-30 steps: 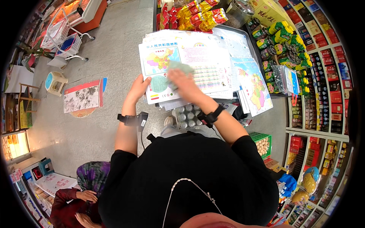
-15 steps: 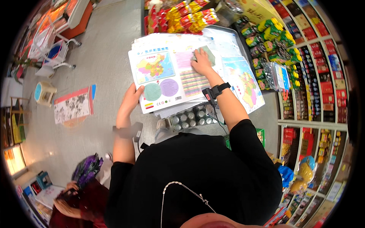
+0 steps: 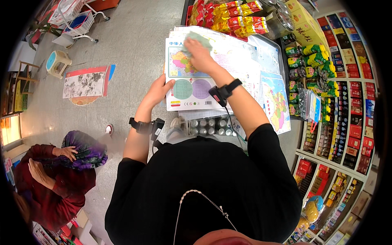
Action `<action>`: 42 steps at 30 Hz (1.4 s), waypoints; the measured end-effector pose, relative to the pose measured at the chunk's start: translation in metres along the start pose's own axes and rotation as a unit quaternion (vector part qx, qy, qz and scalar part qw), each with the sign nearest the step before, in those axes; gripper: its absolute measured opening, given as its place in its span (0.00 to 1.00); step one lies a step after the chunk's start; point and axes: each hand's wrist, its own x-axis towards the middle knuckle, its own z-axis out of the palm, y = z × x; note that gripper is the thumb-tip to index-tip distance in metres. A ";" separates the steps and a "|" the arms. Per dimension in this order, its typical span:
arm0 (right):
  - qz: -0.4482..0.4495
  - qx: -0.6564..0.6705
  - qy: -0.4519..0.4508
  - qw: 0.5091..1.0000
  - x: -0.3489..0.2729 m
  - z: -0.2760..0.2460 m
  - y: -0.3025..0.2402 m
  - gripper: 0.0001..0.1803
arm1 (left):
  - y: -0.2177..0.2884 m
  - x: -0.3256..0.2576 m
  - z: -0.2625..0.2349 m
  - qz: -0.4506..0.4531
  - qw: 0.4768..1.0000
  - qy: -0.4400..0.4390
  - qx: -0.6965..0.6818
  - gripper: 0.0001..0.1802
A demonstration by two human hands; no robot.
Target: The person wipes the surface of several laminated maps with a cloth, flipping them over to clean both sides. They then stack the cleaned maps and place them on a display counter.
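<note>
A printed map poster (image 3: 183, 90) with two coloured circles lies on top of a stack of sheets. My left hand (image 3: 158, 90) holds its left edge, the thumb on top and the fingers partly hidden beneath. On the poster's upper left part, my right hand (image 3: 199, 55) presses a grey-green cloth (image 3: 205, 40), which sticks out past the fingertips. Another map sheet (image 3: 275, 104) lies to the right of the stack, partly covered by it.
Red and yellow snack packets (image 3: 241, 18) lie beyond the stack; bagged jars (image 3: 314, 59) stand right. Cans (image 3: 210, 127) sit below the near edge. Shelves (image 3: 347, 110) line the right. At left are a stool (image 3: 58, 63), a floor mat (image 3: 84, 84) and a seated person (image 3: 53, 179).
My right hand has slid the cloth leftward over the poster, from its right part onto the map. My left hand stays at the left edge. The person at left shows more fully.
</note>
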 end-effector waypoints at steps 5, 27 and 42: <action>-0.128 0.015 -0.124 0.984 0.003 0.000 -0.042 0.34 | -0.008 0.008 0.000 -0.016 1.000 0.000 0.019 0.19; 0.078 -0.037 -0.031 0.996 -0.037 -0.012 0.014 0.34 | 0.009 -0.003 0.002 -0.039 0.998 0.011 -0.050 0.25; -0.042 0.098 -0.126 0.986 -0.190 -0.054 -0.028 0.38 | -0.004 0.007 -0.008 -0.085 0.994 -0.004 -0.067 0.30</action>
